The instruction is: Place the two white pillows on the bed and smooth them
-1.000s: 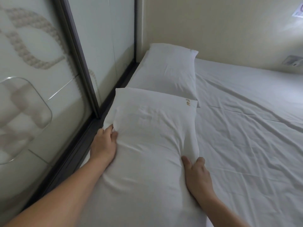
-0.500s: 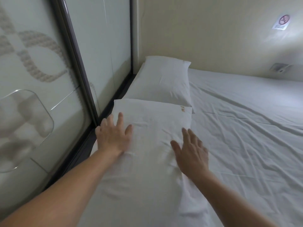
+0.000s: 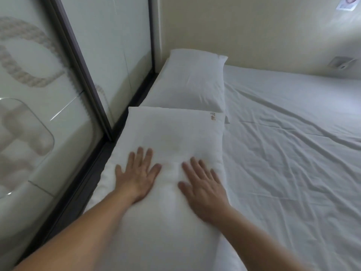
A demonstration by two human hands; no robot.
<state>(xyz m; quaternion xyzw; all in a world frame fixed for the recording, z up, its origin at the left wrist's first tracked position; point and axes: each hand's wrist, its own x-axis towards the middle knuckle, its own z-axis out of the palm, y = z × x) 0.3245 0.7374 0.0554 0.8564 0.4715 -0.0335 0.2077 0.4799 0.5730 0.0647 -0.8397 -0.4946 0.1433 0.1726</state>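
A: Where are the pillows?

B: Both lie on the bed [image 3: 293, 153], along its left edge by the glass panel [image 3: 58, 94]. The far pillow [image 3: 191, 81] sits in the far left corner, its far end against the wall [image 3: 234, 26]. The near pillow [image 3: 172, 143] lies just this side of it, and their short ends meet, the near one slightly over the other.

A: And the hands?

B: Both rest flat on the near pillow, palms down, side by side but apart. The left hand [image 3: 136, 177] is nearer the pillow's left edge, with fingers spread. The right hand [image 3: 205, 188] is nearer the pillow's right edge, fingers spread too. Neither grasps any cloth; they lie released on the cover.

A: How does the cover look?

B: Mostly smooth past the fingertips. A low fold runs between the hands. A small gold mark [image 3: 213, 116] shows at its far right corner.

A: And the rest of the bed?

B: The sheet to the right of the pillows is creased, with long wrinkles running across it. A dark frame [image 3: 82, 61] divides the glass panel on the left. A socket [image 3: 340, 63] sits low on the wall, at the bed's far edge.
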